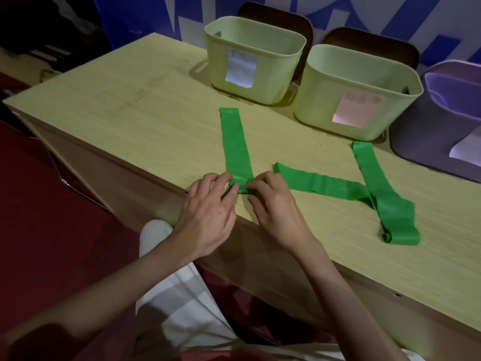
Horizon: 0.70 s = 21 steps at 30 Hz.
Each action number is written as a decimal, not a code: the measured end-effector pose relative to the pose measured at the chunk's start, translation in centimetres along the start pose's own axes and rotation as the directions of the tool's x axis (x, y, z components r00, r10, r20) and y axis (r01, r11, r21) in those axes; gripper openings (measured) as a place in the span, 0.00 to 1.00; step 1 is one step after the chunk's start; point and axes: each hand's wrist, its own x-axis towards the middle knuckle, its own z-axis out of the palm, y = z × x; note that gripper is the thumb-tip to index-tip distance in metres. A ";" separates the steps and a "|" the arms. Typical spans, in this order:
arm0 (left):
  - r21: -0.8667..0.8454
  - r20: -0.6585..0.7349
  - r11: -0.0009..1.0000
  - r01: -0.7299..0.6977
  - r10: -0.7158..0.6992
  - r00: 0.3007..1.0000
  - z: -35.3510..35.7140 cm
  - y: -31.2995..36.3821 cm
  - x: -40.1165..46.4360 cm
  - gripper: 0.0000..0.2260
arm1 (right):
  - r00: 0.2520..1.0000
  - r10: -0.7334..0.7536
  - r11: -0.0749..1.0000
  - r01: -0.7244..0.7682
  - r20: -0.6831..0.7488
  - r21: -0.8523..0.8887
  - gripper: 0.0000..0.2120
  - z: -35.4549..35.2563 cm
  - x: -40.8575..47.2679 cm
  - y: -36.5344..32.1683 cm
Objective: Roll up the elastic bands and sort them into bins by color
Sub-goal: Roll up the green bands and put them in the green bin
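- Elastic bands, all green, lie on the wooden table [130,105]: one straight band [235,144] runs from the near edge away toward the bins, and two more [325,185] [377,188] lie crossed over each other to the right.
- Both hands work the near end of the straight band; the left hand [208,212] and the right hand [276,207] each have fingertips curled down onto it, pinching a small first fold or roll right at the table's edge.
- Rolling looks only just begun: nearly the whole band is flat.
- Next, I'd say the fingers must turn that tight start over and walk it forward along the strip, keeping both edges level so it doesn't skew.
- Three bins wait at the back: a pale green bin [260,74] with a white label, another pale green bin [325,110] with a pinkish label, and a purple bin [416,142]. No band shows in any of them; their floors are hidden.
- Which bin takes green I cannot tell; the labels are unreadable.
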 end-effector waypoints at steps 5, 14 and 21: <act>-0.070 -0.089 0.997 -0.021 0.015 0.996 0.4 -0.5 0.4 0.17 | 1.000 -0.004 0.999 0.003 0.031 0.035 0.05 0.1 0.9 0.4; -0.355 -0.128 0.935 -0.019 -0.029 0.991 2.0 -2.2 2.8 0.13 | 0.999 0.048 0.997 -0.049 0.017 0.057 0.10 0.4 1.0 1.0; -0.533 -0.047 0.835 0.140 -0.195 0.980 1.7 -1.7 3.2 0.04 | 0.993 0.107 0.987 -0.112 0.046 0.118 0.09 0.4 1.2 0.7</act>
